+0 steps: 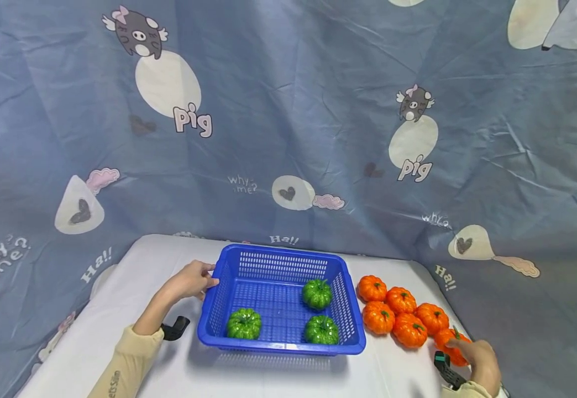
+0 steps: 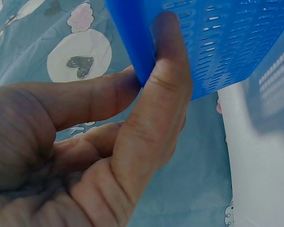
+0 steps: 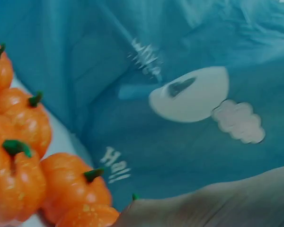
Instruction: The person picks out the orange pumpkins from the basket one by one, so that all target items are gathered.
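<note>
A blue plastic basket (image 1: 282, 347) with slotted walls stands on the white table. My left hand (image 1: 193, 281) pinches its left rim; the left wrist view shows the thumb outside and a finger (image 2: 168, 52) along the slotted wall. Inside lie three green pumpkins: one at the front left (image 1: 244, 324), one at the front right (image 1: 321, 330) and one behind it (image 1: 317, 293). On the right, my right hand (image 1: 480, 359) grips the nearest orange pumpkin (image 1: 460, 359), a digit lying across it. The other fingers are hidden; the right wrist view shows that pumpkin (image 3: 90, 217) partly covered by the hand.
Several more orange pumpkins (image 1: 379, 318) lie close together between the basket and my right hand. A blue cloth (image 1: 248, 138) with pig prints hangs behind the white table (image 1: 268, 381) and at its sides. A dark wrist device (image 1: 176, 329) sits by my left wrist.
</note>
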Motion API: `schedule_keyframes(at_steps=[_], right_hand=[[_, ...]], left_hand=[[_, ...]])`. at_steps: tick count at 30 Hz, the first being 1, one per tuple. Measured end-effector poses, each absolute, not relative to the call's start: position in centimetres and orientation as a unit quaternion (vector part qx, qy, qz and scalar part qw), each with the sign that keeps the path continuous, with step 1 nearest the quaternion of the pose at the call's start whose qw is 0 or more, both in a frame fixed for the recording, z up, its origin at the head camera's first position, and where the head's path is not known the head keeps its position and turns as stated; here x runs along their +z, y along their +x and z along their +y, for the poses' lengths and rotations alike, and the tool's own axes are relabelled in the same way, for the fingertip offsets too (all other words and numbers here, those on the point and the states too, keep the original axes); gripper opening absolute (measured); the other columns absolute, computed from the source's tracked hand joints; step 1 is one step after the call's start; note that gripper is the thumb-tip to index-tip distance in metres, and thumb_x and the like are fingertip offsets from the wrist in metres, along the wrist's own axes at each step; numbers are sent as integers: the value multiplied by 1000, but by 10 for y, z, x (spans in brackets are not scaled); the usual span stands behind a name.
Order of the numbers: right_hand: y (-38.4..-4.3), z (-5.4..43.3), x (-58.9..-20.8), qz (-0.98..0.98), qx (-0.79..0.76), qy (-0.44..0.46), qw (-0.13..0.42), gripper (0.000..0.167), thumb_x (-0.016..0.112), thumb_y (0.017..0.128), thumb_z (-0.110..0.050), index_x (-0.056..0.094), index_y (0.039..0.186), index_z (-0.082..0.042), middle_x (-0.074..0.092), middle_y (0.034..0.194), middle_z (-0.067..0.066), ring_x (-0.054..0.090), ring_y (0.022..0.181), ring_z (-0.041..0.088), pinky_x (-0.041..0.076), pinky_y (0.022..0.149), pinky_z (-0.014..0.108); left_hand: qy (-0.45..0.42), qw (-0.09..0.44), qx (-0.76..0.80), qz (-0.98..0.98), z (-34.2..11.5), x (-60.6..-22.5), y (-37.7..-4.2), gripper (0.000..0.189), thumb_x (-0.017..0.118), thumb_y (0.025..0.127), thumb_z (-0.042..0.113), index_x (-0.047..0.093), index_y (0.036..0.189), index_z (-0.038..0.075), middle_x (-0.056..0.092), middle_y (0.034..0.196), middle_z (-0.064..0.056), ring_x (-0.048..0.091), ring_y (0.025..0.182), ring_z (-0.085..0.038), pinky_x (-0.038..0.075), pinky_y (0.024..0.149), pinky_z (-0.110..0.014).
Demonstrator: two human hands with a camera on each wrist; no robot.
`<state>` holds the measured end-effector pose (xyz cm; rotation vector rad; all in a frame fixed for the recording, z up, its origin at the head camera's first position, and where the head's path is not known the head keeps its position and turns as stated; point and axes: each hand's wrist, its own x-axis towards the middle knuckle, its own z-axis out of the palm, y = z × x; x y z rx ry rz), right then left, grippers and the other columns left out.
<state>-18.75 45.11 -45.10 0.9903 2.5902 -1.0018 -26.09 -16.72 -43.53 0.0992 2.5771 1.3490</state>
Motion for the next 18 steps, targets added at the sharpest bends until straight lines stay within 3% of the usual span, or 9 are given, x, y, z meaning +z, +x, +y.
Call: schedule_keyframes(at_steps=[5,11,18], right_hand=[[-196,446,-468,874,-354,321,87,76,64,79,-21,30,123,30,35,126,44,41,117,55,38,106,57],[-200,439,-471,878,-331,334,91,67,64,81,-25,35,118,23,39,119,38,45,109,48,41,103,55],[-199,429,-451,907,-308,283,44,76,61,85,-34,36,123,27,38,127,45,43,115,58,39,102,61]], left_hand=[[32,114,462,879,-169,-435,-261,51,55,96,5,38,139,-16,62,89,-15,65,72,-16,60,61,-34],[30,116,463,878,-168,-437,-261,50,55,96,5,39,139,-16,61,87,-14,64,70,-16,60,62,-35],[34,118,462,878,-168,-436,-262,50,56,96,5,39,139,-15,61,84,-13,64,69,-16,60,60,-33]])
